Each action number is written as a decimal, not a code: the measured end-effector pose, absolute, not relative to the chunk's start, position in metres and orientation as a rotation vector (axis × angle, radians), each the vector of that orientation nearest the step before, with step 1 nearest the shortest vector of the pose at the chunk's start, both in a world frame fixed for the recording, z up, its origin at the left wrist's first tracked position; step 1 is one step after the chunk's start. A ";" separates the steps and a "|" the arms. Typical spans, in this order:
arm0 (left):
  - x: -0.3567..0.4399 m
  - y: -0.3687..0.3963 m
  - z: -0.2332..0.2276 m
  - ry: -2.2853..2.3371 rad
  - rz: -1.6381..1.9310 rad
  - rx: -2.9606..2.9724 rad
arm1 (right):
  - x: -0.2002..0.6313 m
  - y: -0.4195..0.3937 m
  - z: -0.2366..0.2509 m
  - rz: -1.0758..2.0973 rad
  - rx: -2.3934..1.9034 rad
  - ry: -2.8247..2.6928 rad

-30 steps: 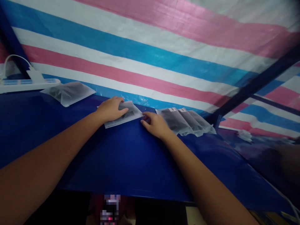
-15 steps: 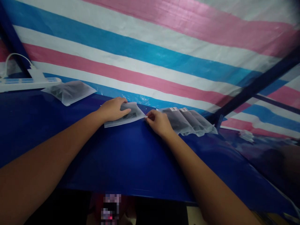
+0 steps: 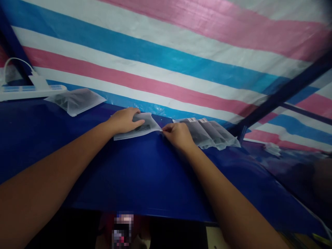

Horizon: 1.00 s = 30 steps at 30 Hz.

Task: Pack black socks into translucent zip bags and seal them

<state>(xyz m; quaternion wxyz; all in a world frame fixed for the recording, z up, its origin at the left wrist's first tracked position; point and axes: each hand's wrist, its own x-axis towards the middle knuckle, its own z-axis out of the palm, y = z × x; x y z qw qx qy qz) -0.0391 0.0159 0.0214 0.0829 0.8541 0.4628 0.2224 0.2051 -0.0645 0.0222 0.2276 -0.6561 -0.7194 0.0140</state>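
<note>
The left hand lies flat on a frosted packet with a barcode label, its fingers spread a little and pressing the packet down onto the blue table. The packet sits near the far edge of the table, just in front of the striped tarp that rises behind it. The right hand is at the packet's right corner, thumb and forefinger pinched together on that tip; the other fingers curl in toward the palm. The corner looks slightly lifted off the table, though the dim light makes that hard to tell.

Just to the right of the packet, touching the back of the right hand, lies a fanned row of packets with dark contents, overlapping one another. Well to the left of the held packet, another packet lies alone by the tarp. Farther left still, at the table's far left edge, a white power strip has a plug and cable in it. A dark blue pole slants up from the table to the right of the fanned row.
</note>
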 end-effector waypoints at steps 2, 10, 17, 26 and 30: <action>-0.039 0.016 0.022 1.382 0.664 2.549 | 0.205 -0.065 0.022 0.016 -1.793 -1.984; -0.039 0.017 0.021 1.377 0.647 2.568 | 0.204 -0.066 0.024 -0.030 -1.772 -2.011; -0.032 0.006 0.027 1.206 0.863 2.766 | 0.201 -0.068 0.023 0.043 -1.616 -2.040; -0.003 -0.023 0.032 0.644 0.914 2.930 | 0.193 -0.066 0.017 0.121 -1.289 -2.020; -0.006 -0.018 0.029 0.683 0.917 2.948 | 0.192 -0.066 0.017 0.121 -1.300 -2.006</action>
